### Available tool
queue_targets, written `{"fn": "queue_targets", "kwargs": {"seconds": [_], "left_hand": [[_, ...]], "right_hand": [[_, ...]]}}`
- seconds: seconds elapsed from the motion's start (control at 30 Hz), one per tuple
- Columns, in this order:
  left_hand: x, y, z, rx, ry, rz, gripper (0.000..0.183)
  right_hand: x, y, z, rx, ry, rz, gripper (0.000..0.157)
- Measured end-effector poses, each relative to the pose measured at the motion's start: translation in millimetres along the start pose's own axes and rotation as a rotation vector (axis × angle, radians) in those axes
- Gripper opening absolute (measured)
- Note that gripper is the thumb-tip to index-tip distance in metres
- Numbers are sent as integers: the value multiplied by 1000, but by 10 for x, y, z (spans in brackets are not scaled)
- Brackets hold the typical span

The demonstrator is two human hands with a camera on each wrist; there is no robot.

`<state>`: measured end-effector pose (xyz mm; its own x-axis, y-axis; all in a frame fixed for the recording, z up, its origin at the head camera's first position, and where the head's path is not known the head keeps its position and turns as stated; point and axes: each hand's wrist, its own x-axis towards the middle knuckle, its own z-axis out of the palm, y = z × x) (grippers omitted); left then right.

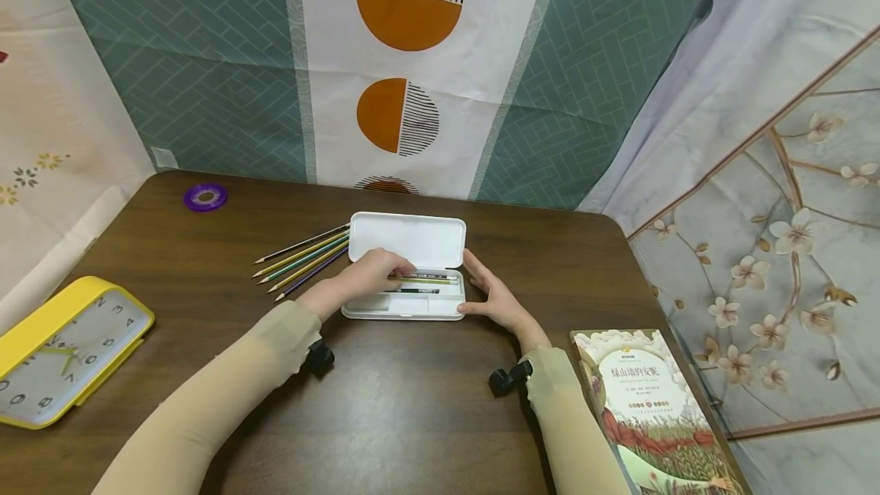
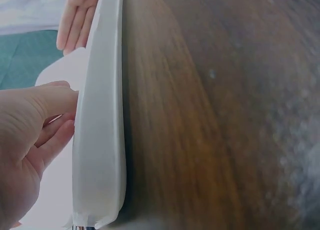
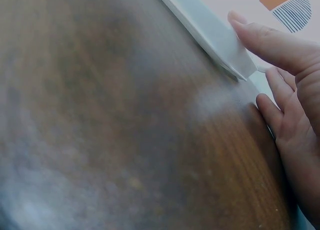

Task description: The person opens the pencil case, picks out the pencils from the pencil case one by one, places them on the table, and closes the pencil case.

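A white pencil case (image 1: 406, 317) lies on the table with its lid (image 1: 407, 239) folded back. My left hand (image 1: 374, 272) reaches into its tray from the left, thumb and fingers curled at a yellowish pencil (image 1: 435, 281); the case wall hides the fingertips in the left wrist view. A dark pencil (image 1: 431, 276) lies alongside, and a short black-and-white stick (image 1: 419, 291) sits in the front part. My right hand (image 1: 496, 300) is spread at the case's right end, thumb (image 3: 242, 24) at the front corner and fingers extended beside the hinge side.
Several pencils (image 1: 302, 261) fan out left of the case. A purple tape roll (image 1: 205, 197) lies at the back left, a yellow clock (image 1: 76, 350) at the left edge. A book (image 1: 649, 403) lies at the right front. A patterned curtain (image 1: 227, 67) hangs behind the table.
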<state>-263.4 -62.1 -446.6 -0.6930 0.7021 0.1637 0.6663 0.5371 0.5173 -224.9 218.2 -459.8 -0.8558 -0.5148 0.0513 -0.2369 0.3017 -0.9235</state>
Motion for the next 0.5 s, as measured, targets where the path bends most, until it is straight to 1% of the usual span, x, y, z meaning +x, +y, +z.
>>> {"fn": "queue_targets", "kwargs": {"seconds": [0.1, 0.33, 0.5], "left_hand": [[1, 2, 6, 13, -6, 4, 23], [4, -7, 27, 75, -3, 37, 22], [6, -12, 44, 73, -5, 27, 22]], "right_hand": [[2, 8, 1, -1, 1, 3, 100], [3, 4, 2, 1, 2, 6, 100], [0, -1, -2, -5, 1, 4, 99]]}}
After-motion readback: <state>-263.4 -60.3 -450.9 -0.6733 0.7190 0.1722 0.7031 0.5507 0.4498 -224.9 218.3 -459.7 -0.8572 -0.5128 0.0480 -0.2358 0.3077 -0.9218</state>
